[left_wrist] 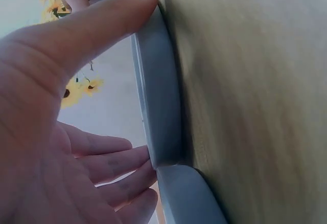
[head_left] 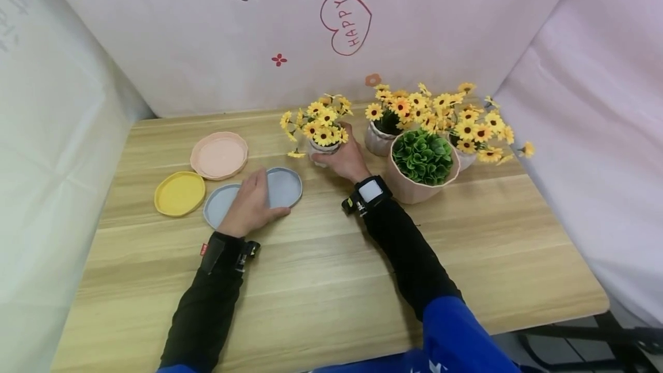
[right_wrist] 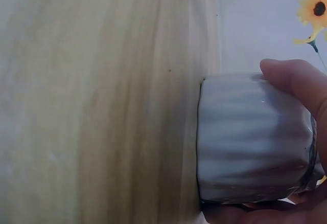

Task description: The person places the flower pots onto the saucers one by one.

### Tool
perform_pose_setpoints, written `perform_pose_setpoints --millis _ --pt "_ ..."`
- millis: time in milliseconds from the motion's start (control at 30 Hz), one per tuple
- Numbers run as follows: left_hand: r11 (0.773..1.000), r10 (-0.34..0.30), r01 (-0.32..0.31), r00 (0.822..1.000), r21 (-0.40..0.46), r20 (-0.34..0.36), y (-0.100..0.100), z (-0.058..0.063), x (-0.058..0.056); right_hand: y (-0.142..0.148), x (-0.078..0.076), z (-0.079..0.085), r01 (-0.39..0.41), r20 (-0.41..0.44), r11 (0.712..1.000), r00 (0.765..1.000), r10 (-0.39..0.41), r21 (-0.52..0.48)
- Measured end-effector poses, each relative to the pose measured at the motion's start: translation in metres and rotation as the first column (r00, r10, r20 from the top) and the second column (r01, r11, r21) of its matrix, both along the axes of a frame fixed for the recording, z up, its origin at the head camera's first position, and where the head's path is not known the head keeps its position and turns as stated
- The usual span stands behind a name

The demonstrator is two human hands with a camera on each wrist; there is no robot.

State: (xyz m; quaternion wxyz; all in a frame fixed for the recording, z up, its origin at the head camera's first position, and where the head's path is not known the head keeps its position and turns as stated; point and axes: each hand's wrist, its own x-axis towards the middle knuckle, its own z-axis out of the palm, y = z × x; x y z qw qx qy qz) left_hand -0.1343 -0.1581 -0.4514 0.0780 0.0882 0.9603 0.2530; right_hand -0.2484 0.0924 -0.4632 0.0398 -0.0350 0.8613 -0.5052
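Gripping a white, fluted, ceramic-looking flowerpot (head_left: 315, 147): right hand (head_left: 346, 157), head view. Left wrist: straight-fingered left hand (left_wrist: 36, 116) touches a smooth, rounded grey saucer (left_wrist: 159, 91) beside its fingertips. Right wrist: likely breakable, the flowerpot is best clasped around its sides.

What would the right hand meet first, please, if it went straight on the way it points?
Past the flowerpot it holds, the right hand would probably meet the printed backdrop; how far off that stands is unclear.
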Motion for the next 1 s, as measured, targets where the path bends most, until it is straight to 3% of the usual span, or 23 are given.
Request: perform_pose_setpoints --millis 300,1000 --pt "1.0 -0.02 0.02 1.0 0.0 0.006 -0.003 0.001 0.001 -0.001 0.013 0.002 -0.054 -0.01 0.998 0.999 0.054 -0.043" --pt "0.999 -0.04 0.04 0.999 0.017 0.024 0.0 0.001 0.002 0.001 0.046 0.004 -0.122 -0.058 0.992 0.991 0.124 0.04"
